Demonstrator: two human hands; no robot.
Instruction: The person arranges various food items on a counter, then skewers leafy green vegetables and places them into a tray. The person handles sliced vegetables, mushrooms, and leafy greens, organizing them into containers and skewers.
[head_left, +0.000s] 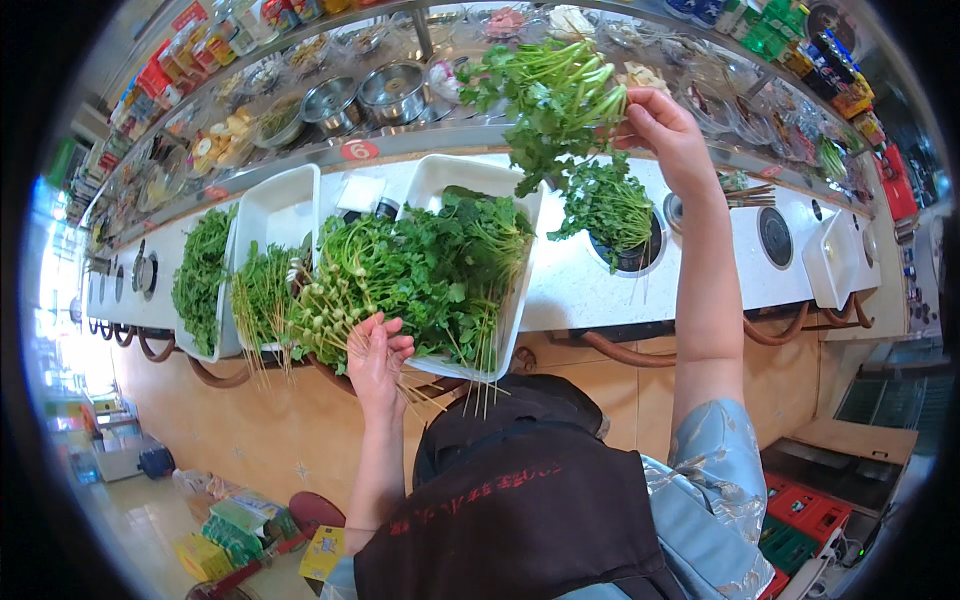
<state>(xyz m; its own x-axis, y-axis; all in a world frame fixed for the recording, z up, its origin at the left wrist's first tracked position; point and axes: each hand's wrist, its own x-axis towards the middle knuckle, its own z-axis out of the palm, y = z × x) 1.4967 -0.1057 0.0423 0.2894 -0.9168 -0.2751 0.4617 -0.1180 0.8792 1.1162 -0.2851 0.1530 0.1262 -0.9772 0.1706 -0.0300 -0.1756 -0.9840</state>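
Observation:
My left hand (377, 361) is closed around thin wooden skewers threaded with leafy greens (337, 300), their pale stem ends towards me. Beside this bundle, more skewered dark leafy greens (457, 262) fill a white plastic tub (517, 307). My right hand (664, 135) is raised at the far side of the counter, gripping a loose-leaved bunch of greens (559, 90) by its pale stems. Under that bunch, a smaller heap of fine-leaved greens (611, 202) lies over a round black hob (652, 251). The fingertips of my right hand are partly hidden.
Left along the white counter (570, 292) stand another white tub (277, 202), skewered greens (262, 289) and a tub of loose greens (206, 277). Behind runs a metal shelf (480, 135) with bowls, steel pots (394, 90) and bottles. A white tray (831, 259) sits far right.

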